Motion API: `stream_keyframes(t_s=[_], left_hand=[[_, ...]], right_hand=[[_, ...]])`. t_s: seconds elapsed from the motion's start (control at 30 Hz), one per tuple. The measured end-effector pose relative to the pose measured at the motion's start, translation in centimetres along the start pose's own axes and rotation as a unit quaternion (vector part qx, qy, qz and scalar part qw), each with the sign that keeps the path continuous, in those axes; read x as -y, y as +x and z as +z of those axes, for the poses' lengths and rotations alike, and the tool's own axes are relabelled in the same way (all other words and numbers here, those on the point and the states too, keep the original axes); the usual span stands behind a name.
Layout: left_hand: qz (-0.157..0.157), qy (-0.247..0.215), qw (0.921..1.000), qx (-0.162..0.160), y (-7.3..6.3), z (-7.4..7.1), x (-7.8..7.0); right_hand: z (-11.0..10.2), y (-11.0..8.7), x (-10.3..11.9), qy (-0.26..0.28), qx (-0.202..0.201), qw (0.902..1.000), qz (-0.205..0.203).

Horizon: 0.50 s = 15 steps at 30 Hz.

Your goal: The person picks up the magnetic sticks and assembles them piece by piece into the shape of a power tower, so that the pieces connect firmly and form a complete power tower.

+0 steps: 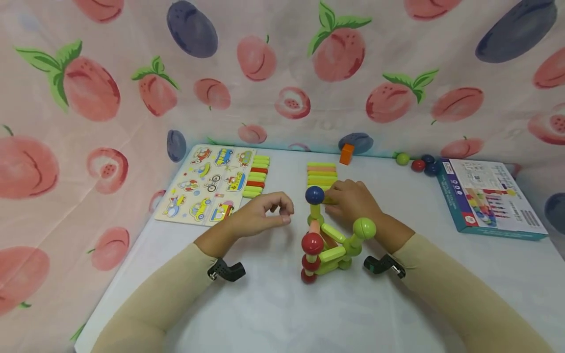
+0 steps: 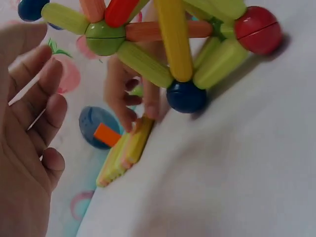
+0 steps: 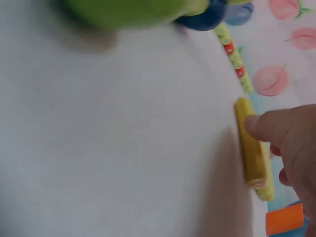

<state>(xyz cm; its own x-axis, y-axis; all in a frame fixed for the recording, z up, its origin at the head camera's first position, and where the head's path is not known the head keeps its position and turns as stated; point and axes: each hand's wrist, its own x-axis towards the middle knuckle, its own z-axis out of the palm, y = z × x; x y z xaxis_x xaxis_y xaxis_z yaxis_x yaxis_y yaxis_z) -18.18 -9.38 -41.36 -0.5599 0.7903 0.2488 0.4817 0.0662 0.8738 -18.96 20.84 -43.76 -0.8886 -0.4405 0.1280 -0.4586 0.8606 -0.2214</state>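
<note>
My right hand (image 1: 356, 202) is at the near end of a row of yellow, green and pink sticks (image 1: 321, 171), where it pinches a yellow stick (image 3: 252, 153). In the right wrist view the thumb lies on that stick. Left of the construction, my left hand (image 1: 260, 215) hovers above the table with loosely bent fingers and nothing in them. Between the forearms stands a construction of balls and sticks (image 1: 332, 255). A blue ball (image 1: 315, 195), a red ball (image 1: 312, 242) and a green ball (image 1: 364, 228) top its uprights. Some of its lower sticks are hidden.
A picture puzzle board (image 1: 205, 184) lies at the left, beside a row of green and red sticks (image 1: 256, 177). An orange block (image 1: 346, 154) stands at the back. Loose balls (image 1: 418, 165) and a toy box (image 1: 494, 198) are at the right.
</note>
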Motion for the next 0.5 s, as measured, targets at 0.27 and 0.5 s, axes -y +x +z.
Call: stream_keyframes(t_s=[0.27, 0.5], left_hand=[[0.035, 0.032, 0.9988, 0.012, 3.2, 0.9, -0.6], [0.048, 0.030, 0.9980, 0.027, 4.1, 1.4, -0.8]], right_hand=[[-0.1, -0.1, -0.4, -0.039, 0.056, 0.9961, 0.055], [-4.6, -2.6, -1.0, 0.159, 0.207, 0.9577, 0.122]])
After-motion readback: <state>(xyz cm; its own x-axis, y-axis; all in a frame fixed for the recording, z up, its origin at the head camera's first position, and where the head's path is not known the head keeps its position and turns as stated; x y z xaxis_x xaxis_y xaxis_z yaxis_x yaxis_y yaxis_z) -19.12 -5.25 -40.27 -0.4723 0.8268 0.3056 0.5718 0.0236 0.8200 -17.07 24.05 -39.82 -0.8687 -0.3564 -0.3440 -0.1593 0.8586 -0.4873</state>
